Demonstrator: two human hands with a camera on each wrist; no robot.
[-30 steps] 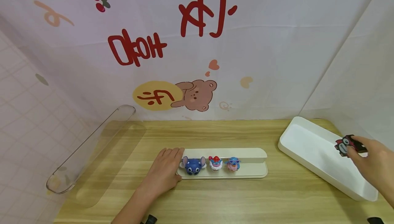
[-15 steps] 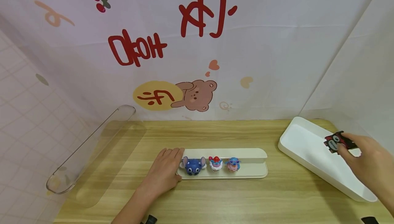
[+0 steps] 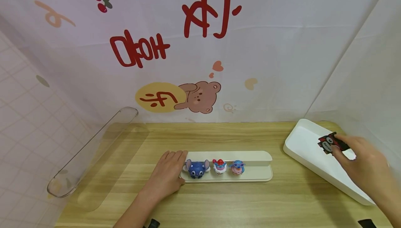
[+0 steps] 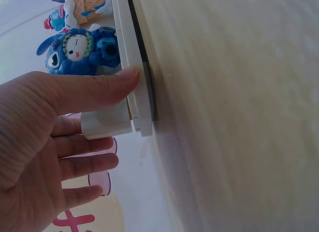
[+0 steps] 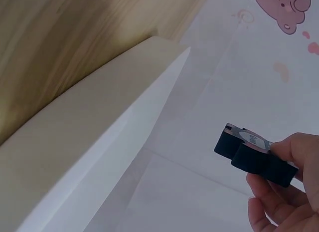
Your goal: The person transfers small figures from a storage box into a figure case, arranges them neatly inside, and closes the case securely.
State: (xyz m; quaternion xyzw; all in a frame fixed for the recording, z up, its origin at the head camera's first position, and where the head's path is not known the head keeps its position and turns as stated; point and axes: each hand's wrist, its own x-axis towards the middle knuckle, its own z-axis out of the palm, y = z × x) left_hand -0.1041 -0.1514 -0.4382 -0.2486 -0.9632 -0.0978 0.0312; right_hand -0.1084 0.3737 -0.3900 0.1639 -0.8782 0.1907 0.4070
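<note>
My left hand grips the left end of a cream stepped display stand, its thumb on the front edge and fingers behind the raised step, as the left wrist view shows. Along the lower step sit three figurines: a dark blue big-eared one, a white one with a red top, and a light blue one in sunglasses. Above the white tray, my right hand pinches a small flat block, black-sided with a red and black printed face, between thumb and fingers.
The white tray lies slanted at the table's right side, by the hanging cloth. At the left, a clear plastic cover leans up against the wall covering. A printed white cloth closes off the back of the wooden table.
My right hand has moved left over the tray, carrying the printed block with it. The left hand, stand and figurines stay where they were.
</note>
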